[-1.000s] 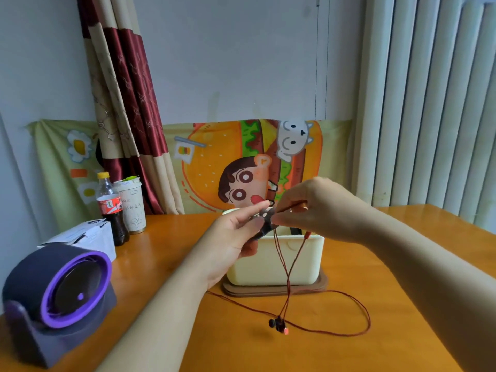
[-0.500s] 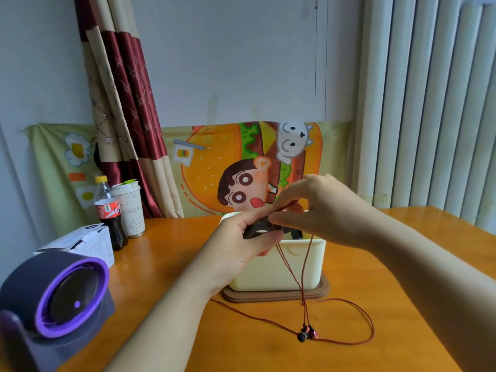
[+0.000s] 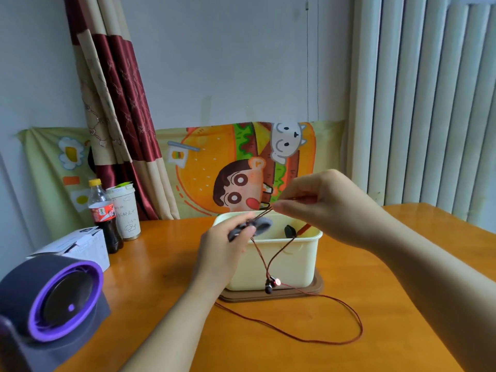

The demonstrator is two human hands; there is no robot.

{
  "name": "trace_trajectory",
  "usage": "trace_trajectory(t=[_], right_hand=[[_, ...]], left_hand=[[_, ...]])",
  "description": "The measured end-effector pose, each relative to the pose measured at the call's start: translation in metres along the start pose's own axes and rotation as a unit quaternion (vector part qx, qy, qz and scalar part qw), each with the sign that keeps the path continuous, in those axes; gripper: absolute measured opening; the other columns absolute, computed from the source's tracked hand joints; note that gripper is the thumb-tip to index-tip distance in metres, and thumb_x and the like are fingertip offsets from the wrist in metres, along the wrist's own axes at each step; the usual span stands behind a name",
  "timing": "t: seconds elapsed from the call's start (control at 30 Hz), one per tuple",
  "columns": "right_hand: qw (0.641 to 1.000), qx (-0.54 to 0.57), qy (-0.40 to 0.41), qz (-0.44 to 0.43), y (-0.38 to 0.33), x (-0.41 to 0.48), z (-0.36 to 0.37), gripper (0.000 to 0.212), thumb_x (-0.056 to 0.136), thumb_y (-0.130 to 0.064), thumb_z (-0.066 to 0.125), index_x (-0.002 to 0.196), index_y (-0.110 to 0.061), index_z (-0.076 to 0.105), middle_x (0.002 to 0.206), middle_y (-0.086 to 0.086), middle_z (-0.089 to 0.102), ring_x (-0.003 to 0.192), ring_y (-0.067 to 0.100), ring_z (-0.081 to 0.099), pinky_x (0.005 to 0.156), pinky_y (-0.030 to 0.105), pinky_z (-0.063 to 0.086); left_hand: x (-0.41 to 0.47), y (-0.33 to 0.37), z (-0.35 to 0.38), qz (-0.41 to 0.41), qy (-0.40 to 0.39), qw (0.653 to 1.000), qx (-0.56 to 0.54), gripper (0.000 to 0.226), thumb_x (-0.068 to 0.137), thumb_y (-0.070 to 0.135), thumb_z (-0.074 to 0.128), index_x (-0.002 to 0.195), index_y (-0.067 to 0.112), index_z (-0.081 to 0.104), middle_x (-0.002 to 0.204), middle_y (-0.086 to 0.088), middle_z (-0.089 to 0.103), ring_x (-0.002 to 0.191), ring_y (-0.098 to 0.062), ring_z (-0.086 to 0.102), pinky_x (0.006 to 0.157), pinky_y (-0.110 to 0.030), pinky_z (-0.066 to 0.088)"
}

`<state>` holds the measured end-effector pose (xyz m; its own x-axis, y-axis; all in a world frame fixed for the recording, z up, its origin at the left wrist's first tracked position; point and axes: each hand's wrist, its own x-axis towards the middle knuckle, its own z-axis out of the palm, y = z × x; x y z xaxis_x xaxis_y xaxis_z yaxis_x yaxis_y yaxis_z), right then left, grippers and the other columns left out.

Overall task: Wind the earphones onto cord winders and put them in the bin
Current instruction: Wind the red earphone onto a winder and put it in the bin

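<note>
- Orange wooden table [image 3: 166,285] stands against a pale wall. A cartoon burger cloth [image 3: 204,162] is pinned along the back, with a red-and-beige curtain [image 3: 118,108] at left and white vertical blinds [image 3: 429,103] at right.
- Cream bin [image 3: 295,261] sits mid-table on a brown base [image 3: 295,294]. A black item [image 3: 290,231] lies inside; too small to identify.
- Left hand [image 3: 222,253] is raised at the bin's front-left rim, fingers and thumb curled round a grey cord winder [image 3: 257,226], gripping it.
- Right hand [image 3: 322,208] is above the bin's back rim, thumb and fingertips pinching the red earphone cord [image 3: 357,326] just beside the winder.
- Two cord strands drop across the bin's front wall and meet at the earbuds [image 3: 271,284], which dangle together low in front of that wall. Can't tell whether they touch the base.
- Remaining cord lies on the table in a wide loop in front and to the right of the bin; one end runs behind the left forearm.
- Far left: cola bottle [image 3: 103,216] and lidded paper cup [image 3: 126,210] stand side by side, with a white box [image 3: 77,245] in front of them. A dark device with a purple ring [image 3: 53,296] sits at the near-left corner.
</note>
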<state>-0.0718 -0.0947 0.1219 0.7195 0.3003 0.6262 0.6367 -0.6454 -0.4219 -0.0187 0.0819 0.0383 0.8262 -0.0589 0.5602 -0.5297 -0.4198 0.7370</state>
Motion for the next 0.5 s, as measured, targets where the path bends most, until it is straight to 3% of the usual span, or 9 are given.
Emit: trace_trajectory(t=[0.1,0.17,0.23,0.37,0.5], right_hand=[[0.993,0.018,-0.081,0.087,0.011,-0.007,-0.002,0.011,0.086,-0.03,0.066,0.079,-0.023,0.069,0.051,-0.022,0.055,0.049,-0.002,0.048,0.046,0.011,0.036],[0.973,0.027,-0.158,0.164,0.024,-0.014,-0.002,0.011,0.087,-0.031,0.065,0.085,-0.023,0.071,0.053,-0.014,0.057,0.05,0.0,0.048,0.05,0.015,0.04],[0.949,0.071,-0.204,0.228,0.035,-0.02,0.002,0.014,0.09,-0.027,0.062,0.091,-0.017,0.072,0.055,-0.006,0.055,0.05,0.007,0.047,0.053,0.021,0.042],[0.89,0.273,-0.207,0.301,0.048,-0.031,0.021,0.017,0.091,-0.017,0.058,0.096,-0.003,0.068,0.055,-0.001,0.048,0.056,0.013,0.056,0.062,0.026,0.049],[0.83,0.446,-0.176,0.286,0.046,-0.038,0.042,0.019,0.088,-0.018,0.055,0.095,-0.003,0.065,0.051,0.0,0.039,0.058,0.019,0.057,0.082,0.036,0.053]], left_hand=[[0.003,-0.001,-0.009,-0.052,0.118,0.987,-0.101,0.032,0.096,0.016,0.058,0.126,0.027,0.063,0.099,0.007,0.066,0.071,0.003,0.061,0.059,-0.007,0.047],[0.005,0.001,-0.017,-0.068,0.173,0.974,-0.132,0.033,0.097,0.017,0.057,0.129,0.026,0.061,0.092,-0.001,0.063,0.063,-0.001,0.057,0.056,-0.005,0.044],[0.004,0.004,-0.02,-0.058,0.199,0.969,-0.137,0.034,0.097,0.017,0.057,0.13,0.024,0.061,0.097,-0.004,0.065,0.063,-0.002,0.058,0.056,-0.004,0.043],[0.0,0.007,-0.016,-0.032,0.228,0.961,-0.151,0.033,0.097,0.017,0.058,0.126,0.031,0.061,0.109,0.002,0.069,0.082,-0.005,0.064,0.06,-0.007,0.049],[0.001,0.007,-0.014,-0.043,0.226,0.953,-0.196,0.033,0.096,0.017,0.059,0.118,0.041,0.06,0.101,0.02,0.066,0.078,-0.005,0.064,0.067,-0.013,0.053]])
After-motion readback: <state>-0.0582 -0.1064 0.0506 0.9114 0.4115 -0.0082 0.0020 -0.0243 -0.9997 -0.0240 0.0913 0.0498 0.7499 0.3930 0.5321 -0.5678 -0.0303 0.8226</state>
